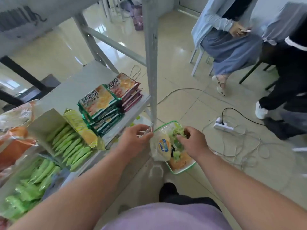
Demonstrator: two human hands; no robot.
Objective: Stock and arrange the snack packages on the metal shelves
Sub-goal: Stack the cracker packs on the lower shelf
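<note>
I see pale glossy tile floor (pixel 182 52) throughout, window light reflecting at 11 o'clock. Grey wall (pixel 187 3) with baseboard at 1 o'clock. White chair (pixel 198 59) at 1 o'clock, black chair legs (pixel 249 73) at 2. White power strip (pixel 222 124) on floor at 3 o'clock, loose cables (pixel 245 146) tangled beside it. Purple baskets (pixel 137 17) stacked at 12.

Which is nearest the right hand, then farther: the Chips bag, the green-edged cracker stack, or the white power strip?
From the right hand:
1. Chips bag, just left of it, at the fingertips.
2. White power strip, on the floor to its right.
3. Green-edged cracker stack, on the shelf, far left.
</note>
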